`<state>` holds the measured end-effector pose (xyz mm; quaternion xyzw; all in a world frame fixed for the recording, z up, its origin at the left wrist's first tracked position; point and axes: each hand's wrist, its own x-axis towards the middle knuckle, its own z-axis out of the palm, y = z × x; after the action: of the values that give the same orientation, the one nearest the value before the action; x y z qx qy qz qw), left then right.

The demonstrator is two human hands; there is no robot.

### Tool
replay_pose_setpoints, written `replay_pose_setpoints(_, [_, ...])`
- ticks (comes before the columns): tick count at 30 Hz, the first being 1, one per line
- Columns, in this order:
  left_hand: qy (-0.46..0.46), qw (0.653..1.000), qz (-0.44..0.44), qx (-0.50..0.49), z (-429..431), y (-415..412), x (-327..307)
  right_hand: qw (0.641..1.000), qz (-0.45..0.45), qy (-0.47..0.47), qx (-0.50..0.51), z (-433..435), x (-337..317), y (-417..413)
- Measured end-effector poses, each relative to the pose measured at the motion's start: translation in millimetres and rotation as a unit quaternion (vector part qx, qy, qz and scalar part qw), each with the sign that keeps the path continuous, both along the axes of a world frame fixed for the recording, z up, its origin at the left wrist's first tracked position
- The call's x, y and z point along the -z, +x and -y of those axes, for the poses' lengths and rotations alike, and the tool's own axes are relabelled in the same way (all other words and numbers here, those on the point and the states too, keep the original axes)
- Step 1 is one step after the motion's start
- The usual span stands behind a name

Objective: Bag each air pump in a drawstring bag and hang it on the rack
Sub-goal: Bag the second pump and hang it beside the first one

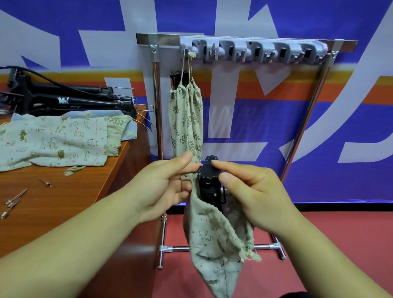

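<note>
blue banner [331, 135] with big white shapes covers the wall, above a red floor [335, 240]. before it stands a chrome rack [157, 113] with a grey hook strip [251, 50] along its top. from the strip's left end hangs a leaf-print bag [185, 122] by its cord, a black pump top [177, 75] poking out of the mouth.

in front of the rack, the left hand [165, 186] pinches the rim of a drawstring bag [216, 250] between thumb and forefinger. the right hand [252, 197] pinches the head of a black air pump [208, 181], which stands upright with its lower part inside that bag. the bag's cord ends dangle on its right side.

on the wooden table [71, 198] at left, more black pumps [73, 98] lie along the far edge, flat printed bags [44, 143] reach the right edge, and metal needles [15, 200] lie nearer the front.
</note>
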<state>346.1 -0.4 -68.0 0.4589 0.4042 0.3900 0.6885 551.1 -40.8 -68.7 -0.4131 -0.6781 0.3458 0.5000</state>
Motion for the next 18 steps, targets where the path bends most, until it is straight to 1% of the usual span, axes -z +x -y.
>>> replay_pose_setpoints(2, [0.024, 0.999, -0.038, -0.008, 1.3, -0.8, -1.3, 1.0, 0.001, 0.006, -0.005, -0.3, 5.2, -1.8])
replay_pose_setpoints(5, [0.06, 0.992, -0.109, -0.006, 4.1, -1.4, -1.6, 0.999, 0.026, -0.002, -0.021, -1.7, 12.2, -4.1])
replay_pose_setpoints(7, [0.059, 0.989, -0.132, -0.003, 4.3, -0.3, -1.1, 1.0, 0.009, -0.012, -0.024, -2.5, 14.6, -5.5])
replay_pose_setpoints(9, [0.038, 0.993, -0.111, 0.008, 4.5, 0.8, -1.7, 0.999, -0.02, -0.025, -0.015, -3.6, 15.9, -6.7])
replay_pose_setpoints(11, [0.021, 0.995, -0.099, 0.013, 5.6, -0.1, -3.2, 0.998, -0.048, -0.036, 0.019, -4.7, 17.4, -6.8])
replay_pose_setpoints(13, [0.012, 0.995, -0.098, -0.002, 4.9, -1.4, -2.5, 0.994, -0.071, -0.059, 0.063, -6.5, 19.2, -3.0])
replay_pose_setpoints(16, [0.019, 0.997, -0.081, -0.01, 3.7, -1.9, -1.7, 0.989, -0.042, -0.084, 0.109, -9.2, 21.7, 6.1])
replay_pose_setpoints(18, [0.038, 0.996, -0.078, -0.018, 3.3, -0.7, -1.9, 0.987, -0.014, -0.107, 0.121, -10.6, 21.3, 11.6])
